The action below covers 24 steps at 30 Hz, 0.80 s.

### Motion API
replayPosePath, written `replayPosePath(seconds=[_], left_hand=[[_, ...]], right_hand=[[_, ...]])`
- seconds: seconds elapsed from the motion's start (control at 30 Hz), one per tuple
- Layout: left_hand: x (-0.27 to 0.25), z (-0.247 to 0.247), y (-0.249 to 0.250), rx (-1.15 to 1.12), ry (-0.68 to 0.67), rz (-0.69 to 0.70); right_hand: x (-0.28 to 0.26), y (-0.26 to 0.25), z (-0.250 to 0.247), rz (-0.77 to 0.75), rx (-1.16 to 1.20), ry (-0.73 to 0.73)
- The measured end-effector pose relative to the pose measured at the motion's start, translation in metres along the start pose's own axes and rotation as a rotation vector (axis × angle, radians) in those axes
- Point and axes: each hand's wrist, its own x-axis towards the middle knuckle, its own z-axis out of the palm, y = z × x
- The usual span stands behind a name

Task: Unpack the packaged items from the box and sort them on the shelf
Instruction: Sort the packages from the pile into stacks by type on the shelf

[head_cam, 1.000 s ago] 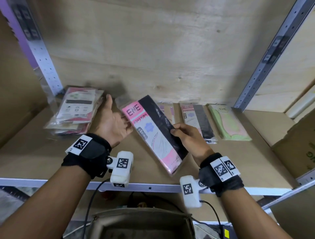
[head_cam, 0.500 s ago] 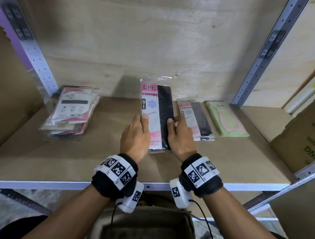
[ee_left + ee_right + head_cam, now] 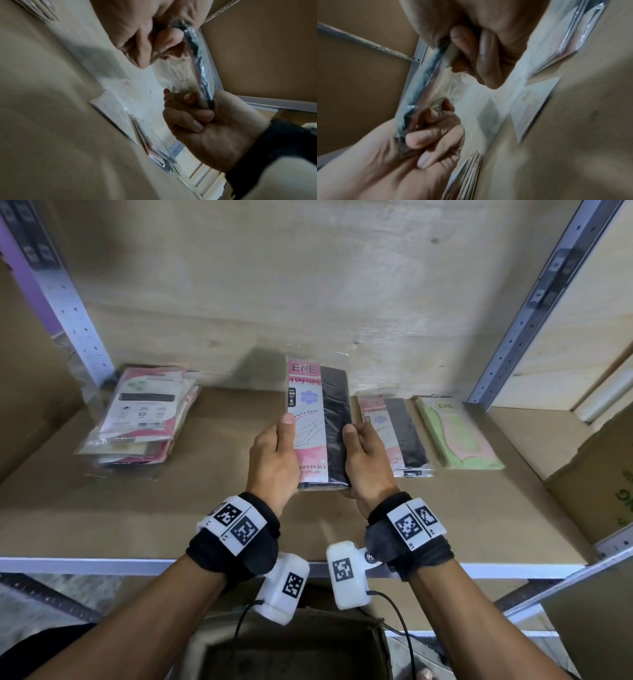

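Note:
A pink and black stocking pack (image 3: 318,422) is held off the shelf board (image 3: 102,525), upright and facing me. My left hand (image 3: 275,455) grips its left edge, thumb on the front. My right hand (image 3: 366,457) grips the right edge the same way. In the left wrist view my left hand (image 3: 145,33) curls round the pack's edge (image 3: 200,67). The right wrist view shows my right hand (image 3: 479,47) curled on the pack (image 3: 423,81). On the shelf lie a stack of packs (image 3: 137,419) at the left, a matching pink and black pack (image 3: 394,436) and a green pack (image 3: 459,436).
An open cardboard box (image 3: 291,652) sits below the shelf's front rail. Another carton (image 3: 603,474) stands at the right end of the shelf. Metal uprights (image 3: 520,330) frame the bay, and a plywood wall backs it. Bare board lies between the stack and the held pack.
The pack was tilted in my right hand alone. My left hand came over from the stack and took its left edge, and the pack now stands straight between both hands.

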Motion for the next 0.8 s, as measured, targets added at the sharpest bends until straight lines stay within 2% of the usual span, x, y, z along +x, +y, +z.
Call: replayPosePath(seconds=[0.07,0.13,0.2,0.3,0.43,0.5,0.6,0.67,0.8], left_hand=[[0.004,-0.004,-0.002,0.084,-0.075,-0.048],[0.013,-0.013,0.000,0.291,-0.178,-0.082],[0.019,-0.022,0.003,0.421,-0.202,-0.074],[0.022,-0.028,0.007,0.409,-0.092,-0.028],[0.027,-0.025,0.001,0.484,0.055,0.025],[0.028,-0.022,-0.002,0.414,0.095,0.011],[0.026,-0.017,-0.001,0.133,0.071,-0.110],[0.022,-0.018,0.004,0.101,-0.021,-0.162],[0.019,-0.020,0.017,0.102,-0.445,-0.178]], right_hand=[[-0.001,0.002,-0.001,-0.029,-0.039,0.046],[0.000,0.004,-0.005,-0.109,-0.153,0.066],[0.000,0.004,-0.010,-0.113,-0.233,-0.013],[-0.002,0.001,-0.015,-0.079,-0.244,-0.147],[-0.010,0.001,-0.011,-0.145,-0.251,-0.135],[-0.010,0.004,-0.009,-0.156,-0.216,-0.114],[-0.007,0.002,-0.009,-0.128,-0.123,-0.090],[-0.001,-0.001,-0.014,-0.132,-0.129,-0.028],[0.019,-0.004,-0.041,-0.089,-0.208,0.122]])
